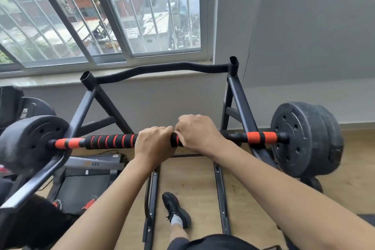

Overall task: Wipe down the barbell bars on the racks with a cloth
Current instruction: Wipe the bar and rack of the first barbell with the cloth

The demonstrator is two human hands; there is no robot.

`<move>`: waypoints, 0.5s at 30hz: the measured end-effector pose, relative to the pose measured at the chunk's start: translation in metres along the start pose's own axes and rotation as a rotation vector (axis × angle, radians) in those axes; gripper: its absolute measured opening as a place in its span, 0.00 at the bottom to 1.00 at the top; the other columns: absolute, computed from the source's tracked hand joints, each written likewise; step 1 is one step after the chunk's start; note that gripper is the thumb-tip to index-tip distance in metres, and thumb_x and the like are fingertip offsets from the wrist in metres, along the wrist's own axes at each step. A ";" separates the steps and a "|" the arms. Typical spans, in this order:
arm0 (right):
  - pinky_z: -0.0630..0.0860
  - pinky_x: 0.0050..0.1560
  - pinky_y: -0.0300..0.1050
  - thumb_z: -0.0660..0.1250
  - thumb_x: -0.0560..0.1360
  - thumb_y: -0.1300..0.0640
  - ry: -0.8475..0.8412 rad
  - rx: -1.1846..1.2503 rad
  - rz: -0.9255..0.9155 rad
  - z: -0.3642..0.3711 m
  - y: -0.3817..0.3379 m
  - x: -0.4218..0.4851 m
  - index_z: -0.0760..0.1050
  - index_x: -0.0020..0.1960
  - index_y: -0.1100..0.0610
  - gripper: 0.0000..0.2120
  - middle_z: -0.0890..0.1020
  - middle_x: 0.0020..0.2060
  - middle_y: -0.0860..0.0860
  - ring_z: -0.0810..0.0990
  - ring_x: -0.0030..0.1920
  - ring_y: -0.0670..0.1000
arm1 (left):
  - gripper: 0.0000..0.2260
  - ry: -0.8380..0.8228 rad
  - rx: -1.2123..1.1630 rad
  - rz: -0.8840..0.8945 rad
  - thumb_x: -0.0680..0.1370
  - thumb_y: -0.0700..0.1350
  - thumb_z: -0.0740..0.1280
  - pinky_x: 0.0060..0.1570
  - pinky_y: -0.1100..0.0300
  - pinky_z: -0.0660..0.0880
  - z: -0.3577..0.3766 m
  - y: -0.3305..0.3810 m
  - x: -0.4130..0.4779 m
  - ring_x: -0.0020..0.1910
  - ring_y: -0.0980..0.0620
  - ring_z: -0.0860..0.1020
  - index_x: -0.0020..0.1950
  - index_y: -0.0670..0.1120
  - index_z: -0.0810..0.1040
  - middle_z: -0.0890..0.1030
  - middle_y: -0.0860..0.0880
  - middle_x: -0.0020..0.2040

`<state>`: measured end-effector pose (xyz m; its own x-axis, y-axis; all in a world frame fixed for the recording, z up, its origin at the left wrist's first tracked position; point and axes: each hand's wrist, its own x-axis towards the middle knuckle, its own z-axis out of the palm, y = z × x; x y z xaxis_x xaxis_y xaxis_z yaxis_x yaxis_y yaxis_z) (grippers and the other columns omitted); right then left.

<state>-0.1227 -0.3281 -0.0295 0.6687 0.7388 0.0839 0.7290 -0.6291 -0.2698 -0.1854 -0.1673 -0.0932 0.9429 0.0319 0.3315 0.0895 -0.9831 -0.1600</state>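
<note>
On the rack (242, 105), barbell bar (109, 141) lying left-right, left hand (154, 144) and right hand (199, 134) gripping mid-bar

Left hand (154, 144) and right hand (199, 134) clasp the barbell bar (109, 141) side by side on the black rack (243, 103)

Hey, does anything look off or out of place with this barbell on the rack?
Nothing looks damaged or askew. The black-and-orange foam-gripped barbell rests across the black metal rack. One oddity: left hand and right hand grip it bare, no cloth visible.
</note>
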 end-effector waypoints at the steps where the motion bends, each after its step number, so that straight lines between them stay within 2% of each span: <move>1: 0.71 0.39 0.49 0.62 0.80 0.50 0.002 0.023 -0.002 0.000 0.001 0.000 0.81 0.46 0.54 0.12 0.78 0.42 0.50 0.80 0.44 0.59 | 0.11 -0.108 -0.005 0.004 0.68 0.55 0.74 0.31 0.56 0.73 -0.008 -0.001 0.007 0.32 0.43 0.80 0.37 0.49 0.77 0.80 0.51 0.32; 3: 0.71 0.40 0.49 0.61 0.81 0.48 0.003 0.046 -0.018 -0.001 0.003 -0.003 0.81 0.46 0.54 0.14 0.74 0.40 0.48 0.78 0.43 0.58 | 0.13 -0.426 -0.081 0.006 0.70 0.58 0.70 0.33 0.57 0.72 -0.022 -0.007 0.025 0.34 0.45 0.80 0.40 0.49 0.78 0.80 0.51 0.34; 5: 0.68 0.38 0.49 0.60 0.82 0.48 0.033 0.026 -0.057 0.001 0.002 -0.010 0.80 0.44 0.54 0.15 0.70 0.39 0.46 0.74 0.39 0.56 | 0.13 -0.762 -0.229 -0.016 0.67 0.56 0.72 0.33 0.55 0.76 -0.032 -0.013 0.043 0.32 0.48 0.80 0.39 0.48 0.78 0.82 0.49 0.33; 7: 0.65 0.36 0.48 0.61 0.82 0.49 0.092 0.034 -0.079 0.004 0.001 -0.018 0.77 0.41 0.54 0.15 0.68 0.38 0.46 0.69 0.36 0.53 | 0.12 -0.952 -0.412 -0.047 0.66 0.52 0.73 0.33 0.55 0.77 -0.035 -0.017 0.055 0.30 0.48 0.80 0.39 0.44 0.80 0.83 0.47 0.33; 8: 0.64 0.34 0.48 0.61 0.82 0.50 0.118 0.033 -0.084 0.005 0.001 -0.020 0.76 0.41 0.54 0.15 0.67 0.37 0.47 0.68 0.35 0.53 | 0.12 -0.974 -0.460 -0.045 0.66 0.51 0.73 0.33 0.56 0.76 -0.035 -0.018 0.058 0.29 0.48 0.79 0.38 0.43 0.80 0.83 0.47 0.32; 10: 0.65 0.34 0.47 0.61 0.82 0.49 0.147 0.029 -0.067 0.008 0.003 -0.019 0.77 0.41 0.53 0.15 0.68 0.37 0.47 0.70 0.36 0.53 | 0.12 -0.857 -0.429 0.004 0.68 0.54 0.72 0.32 0.58 0.75 -0.034 -0.019 0.054 0.29 0.49 0.80 0.37 0.45 0.78 0.82 0.48 0.31; 13: 0.65 0.35 0.46 0.60 0.83 0.46 0.173 0.048 -0.038 0.013 0.002 -0.014 0.79 0.43 0.51 0.15 0.70 0.38 0.46 0.75 0.40 0.53 | 0.16 -0.364 -0.189 0.149 0.70 0.62 0.67 0.33 0.55 0.75 -0.022 -0.026 0.026 0.34 0.47 0.79 0.40 0.50 0.74 0.79 0.52 0.33; 15: 0.68 0.35 0.46 0.61 0.82 0.45 0.191 0.062 -0.025 0.014 0.002 -0.011 0.80 0.43 0.51 0.16 0.70 0.38 0.46 0.75 0.44 0.52 | 0.17 -0.065 -0.142 0.231 0.74 0.63 0.67 0.36 0.52 0.73 -0.011 -0.029 0.005 0.36 0.46 0.78 0.41 0.50 0.73 0.77 0.52 0.35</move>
<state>-0.1302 -0.3340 -0.0446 0.6703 0.6911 0.2702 0.7393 -0.5907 -0.3233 -0.1871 -0.1403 -0.0767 0.9521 -0.1888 0.2406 -0.1715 -0.9810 -0.0911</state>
